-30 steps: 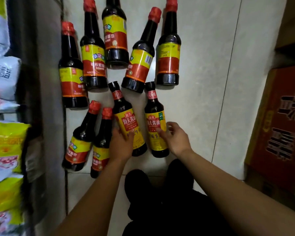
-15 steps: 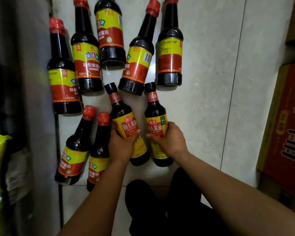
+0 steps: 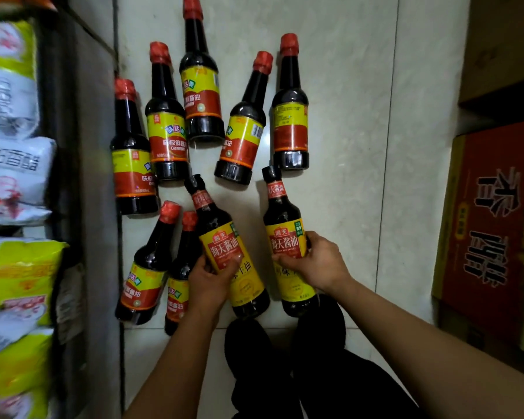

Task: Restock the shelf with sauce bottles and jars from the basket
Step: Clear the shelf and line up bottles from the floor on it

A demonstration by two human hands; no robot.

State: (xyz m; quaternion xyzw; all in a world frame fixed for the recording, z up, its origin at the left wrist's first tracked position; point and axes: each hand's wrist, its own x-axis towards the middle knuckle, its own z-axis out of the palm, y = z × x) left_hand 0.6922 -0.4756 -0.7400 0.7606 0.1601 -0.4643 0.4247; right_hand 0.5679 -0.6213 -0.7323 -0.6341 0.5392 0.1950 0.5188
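- Where the fingers point(image 3: 235, 263) of the left hand point(image 3: 212, 276) are curled, a black-capped sauce bottle, the left bottle point(image 3: 224, 234), is gripped round its yellow label, with the thumb laid across the front.
- The right hand point(image 3: 318, 264) is wrapped in the same way round the right bottle point(image 3: 283, 225), with the thumb pressed on the label's face.
- Both held bottles are seen over the tiled floor point(image 3: 345, 86), caps pointing away from the person. The left bottle is tilted leftward and the right bottle is nearly straight, and the two are kept apart. Whether their bases rest on the floor cannot be told.
- Two red-capped bottles point(image 3: 147, 267) are found lying just left of the left hand, one partly covered by the wrist.
- Five more are laid in a loose cluster point(image 3: 204, 95) beyond the hands.
- A shelf point(image 3: 82, 146) stocked with packets point(image 3: 15, 176) is noted at the left edge.
- A red printed carton point(image 3: 490, 225) is noted at the right.
- Dark trousers point(image 3: 285, 373) are seen between the forearms.
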